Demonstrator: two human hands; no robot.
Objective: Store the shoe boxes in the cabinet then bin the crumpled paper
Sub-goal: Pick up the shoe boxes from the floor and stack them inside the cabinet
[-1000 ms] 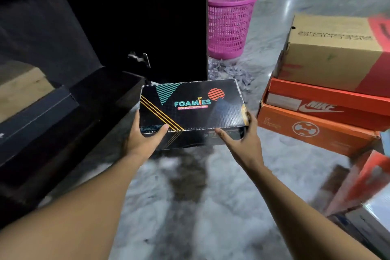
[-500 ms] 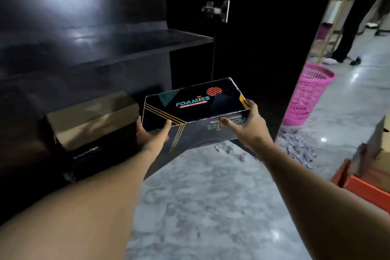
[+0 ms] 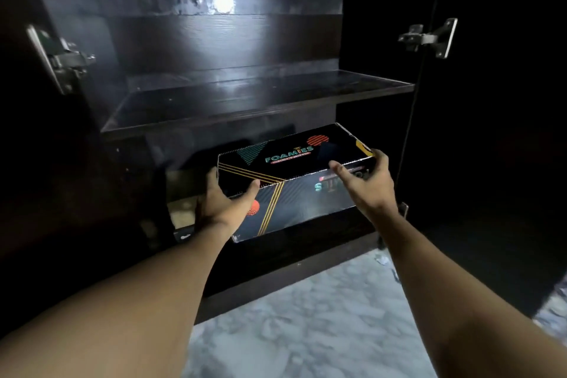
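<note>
tan box point(image 3: 181, 193) — mostly hidden, cabinet doors point(image 3: 491, 132) — cropped

Head view, down into cabinet point(image 3: 257, 101)

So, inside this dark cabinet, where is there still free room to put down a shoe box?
The dark shelf board above is bare across its whole width, between the two metal hinges. Below it, the left side is crowded: a brown cardboard box sits there. The black Foamies shoe box, held by left hand and right hand, is filling the right side.
</note>
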